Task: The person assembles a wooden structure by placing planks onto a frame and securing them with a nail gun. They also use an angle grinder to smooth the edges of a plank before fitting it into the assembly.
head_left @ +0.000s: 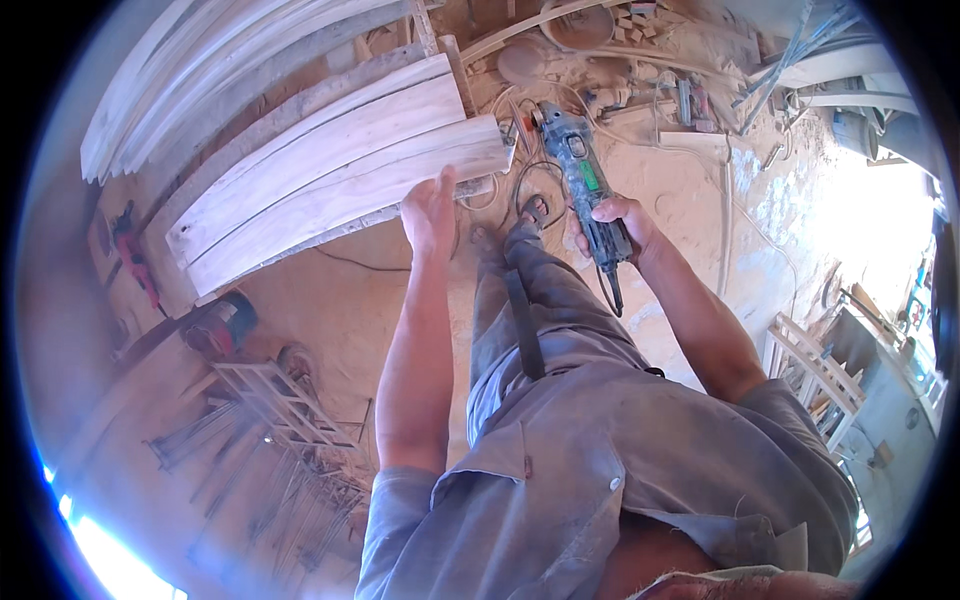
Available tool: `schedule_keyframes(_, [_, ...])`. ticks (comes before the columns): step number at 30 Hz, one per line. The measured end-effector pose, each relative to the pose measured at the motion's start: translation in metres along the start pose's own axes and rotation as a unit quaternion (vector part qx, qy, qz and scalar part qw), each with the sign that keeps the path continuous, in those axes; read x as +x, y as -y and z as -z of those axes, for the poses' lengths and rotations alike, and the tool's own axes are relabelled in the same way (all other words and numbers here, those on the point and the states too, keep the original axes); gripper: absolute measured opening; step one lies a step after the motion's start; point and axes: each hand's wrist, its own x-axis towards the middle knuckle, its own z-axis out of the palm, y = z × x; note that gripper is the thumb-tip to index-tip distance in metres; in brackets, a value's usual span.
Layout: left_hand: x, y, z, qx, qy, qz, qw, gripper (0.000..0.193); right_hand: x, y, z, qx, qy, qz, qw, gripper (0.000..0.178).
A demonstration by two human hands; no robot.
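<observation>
While dust coats floor (700, 200) — planks (330, 170), grinder (585, 180)

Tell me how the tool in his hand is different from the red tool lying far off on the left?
The grey-green grinder is held up in the right hand, its head at the plank end; the red tool lies untouched on the sandy ground. The grinder looks bigger, being nearer. Both are long, slim tools.

**Both arms stretched forward, one hand flat, one clenched**

The left hand (430, 212) reaches out on a nearly straight arm, palm down and fingers loosely together, the bare forearm running up from a rolled grey sleeve. The right hand (612, 228) sits a little farther right at about the same height, fingers curled tight in a fist-like grip, wrist bent slightly inward, elbow angled outward.
</observation>
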Motion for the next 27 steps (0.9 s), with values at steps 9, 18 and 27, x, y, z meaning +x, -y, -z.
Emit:
schedule_keyframes(9, [-0.047, -0.066, -0.114, -0.270, 0.269, 0.157, 0.911, 0.064, 0.000, -0.008, -0.028, -0.064, -0.095, 0.045, 0.992, 0.043])
schedule_keyframes(18, [-0.046, -0.063, -0.132, -0.184, 0.222, 0.178, 0.941, 0.071, -0.011, -0.007, -0.042, -0.133, -0.184, 0.073, 0.971, 0.036])
schedule_keyframes(27, [-0.034, -0.042, -0.059, -0.146, 0.255, 0.007, 0.956, 0.043, -0.015, -0.010, -0.003, 0.034, -0.071, 0.015, 0.997, 0.059])
